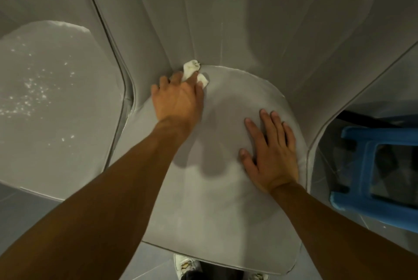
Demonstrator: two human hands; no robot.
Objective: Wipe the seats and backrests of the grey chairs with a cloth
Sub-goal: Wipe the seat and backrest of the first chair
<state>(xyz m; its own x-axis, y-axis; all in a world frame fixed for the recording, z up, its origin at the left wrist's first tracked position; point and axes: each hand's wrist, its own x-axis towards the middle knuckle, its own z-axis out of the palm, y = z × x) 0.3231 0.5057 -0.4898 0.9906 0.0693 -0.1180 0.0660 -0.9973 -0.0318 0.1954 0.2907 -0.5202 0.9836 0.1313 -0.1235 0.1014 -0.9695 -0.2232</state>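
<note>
A grey upholstered chair [237, 103] fills the middle of the frame, its smooth, rounded seat cushion [217, 223] spreading from the centre down to the lower edge and its tall pleated backrest [237, 19] rising across the upper half. The two hands are apart, both on this chair. The left hand [178, 100], reaching in on a bare forearm from the lower left corner, sits just above and left of centre at the seam where the seat cushion meets the backrest. Its fingers are curled over a small crumpled white cloth [191, 67] and press it into that seam; bits of the cloth poke out past and between the fingertips, one lump toward the backrest and one on the cushion beside the index finger. The right hand [271, 155], right of centre, lies flat on the right side of the seat cushion with palm down and fingers straight and slightly spread, holding nothing. In the upper left and left of the frame stands a second grey chair [67, 110], just beside the first, its seat dotted with small white specks [34, 87]. At the right edge, below the middle, a bright blue plastic stool [362, 166] stands on the floor near the chair's right side. At the bottom centre a white shoe [185, 264] shows under the front edge of the seat cushion, on a grey tiled floor [22, 200] that also shows in the lower left.
</note>
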